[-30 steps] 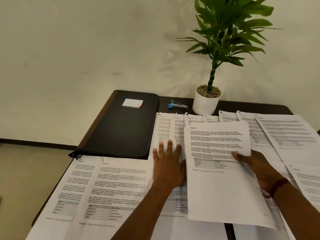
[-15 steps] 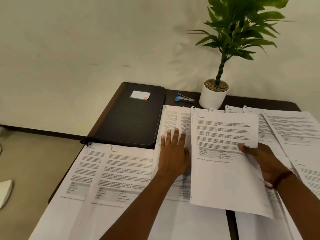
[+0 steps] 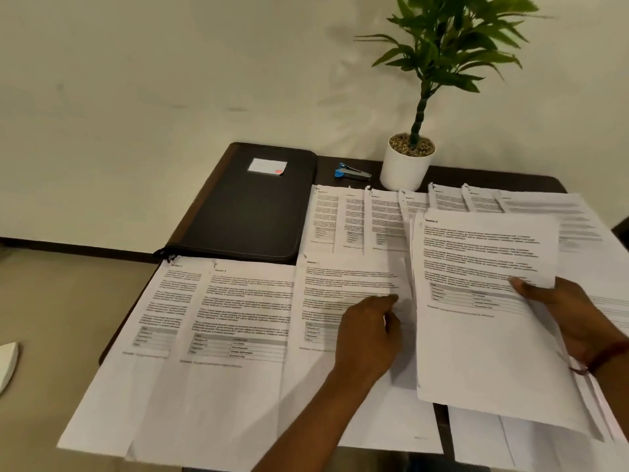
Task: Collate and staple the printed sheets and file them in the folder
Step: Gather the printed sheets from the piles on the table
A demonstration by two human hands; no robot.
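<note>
Desk [image 3: 476, 175] strewn with papers [image 3: 238, 301]; right hand [image 3: 571, 311] grips sheet [image 3: 483, 335] beside left hand [image 3: 367, 335].

"Section 2" heading atop the lifted sheet [image 3: 483, 335]

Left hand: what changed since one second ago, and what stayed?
The left hand, earlier pressed flat, drew back toward the person; its fingers now curl and pinch the right edge of the white printed front-row sheet. The right hand still holds the white Section 2 sheets; the black zip folder and blue stapler stayed put.
</note>
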